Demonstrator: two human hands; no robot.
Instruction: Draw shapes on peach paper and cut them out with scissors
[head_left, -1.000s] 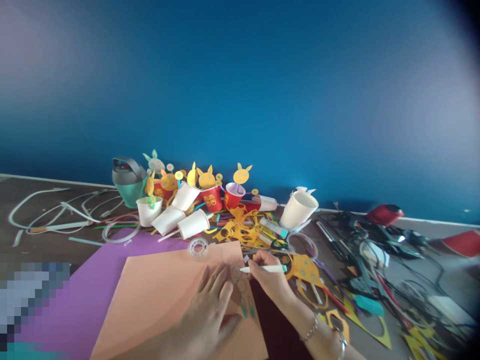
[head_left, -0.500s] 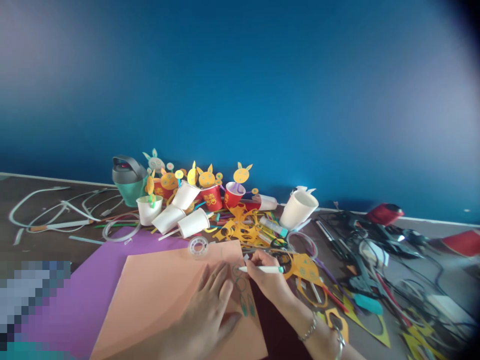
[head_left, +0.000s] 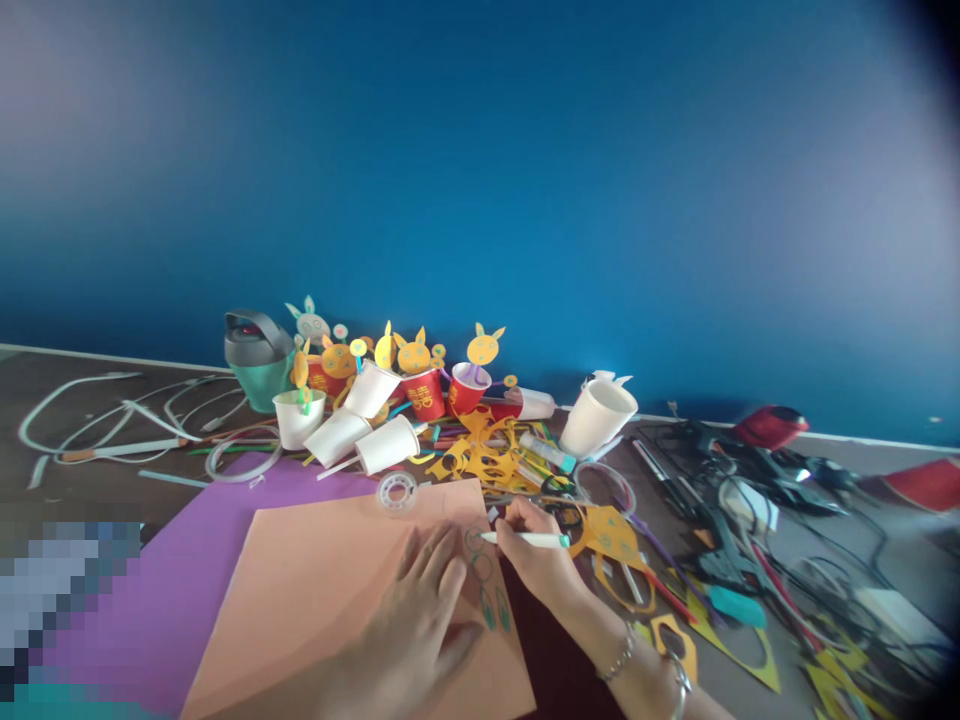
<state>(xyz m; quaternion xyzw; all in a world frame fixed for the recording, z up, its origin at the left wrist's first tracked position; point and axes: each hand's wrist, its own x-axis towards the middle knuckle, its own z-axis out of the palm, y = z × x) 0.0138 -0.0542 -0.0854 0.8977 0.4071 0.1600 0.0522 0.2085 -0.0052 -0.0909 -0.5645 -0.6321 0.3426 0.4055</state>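
My left hand (head_left: 424,600) lies flat with fingers spread on a sheet of orange paper (head_left: 300,590). In my right hand (head_left: 532,550) is a white marker (head_left: 529,539) with a green end, pinched between thumb and fingers. Its tip meets the paper near the right edge, at a small drawn circle (head_left: 475,540). Below that are another circle (head_left: 481,569) and two pointed ear-like shapes (head_left: 495,610) in green. A roll of clear tape (head_left: 396,491) rests at the sheet's top edge. Purple paper (head_left: 180,560) lies partly under the orange sheet.
White paper cups (head_left: 386,445) and red cups (head_left: 424,396) with orange paper animal figures (head_left: 412,353) stand behind the sheet. A green-grey bottle (head_left: 259,360) is at the back left. Cut orange scraps (head_left: 480,450), cables (head_left: 112,430) and a black device (head_left: 727,550) crowd the table.
Both hands stay almost in place. The marker's tip has shifted very slightly at the upper circle.
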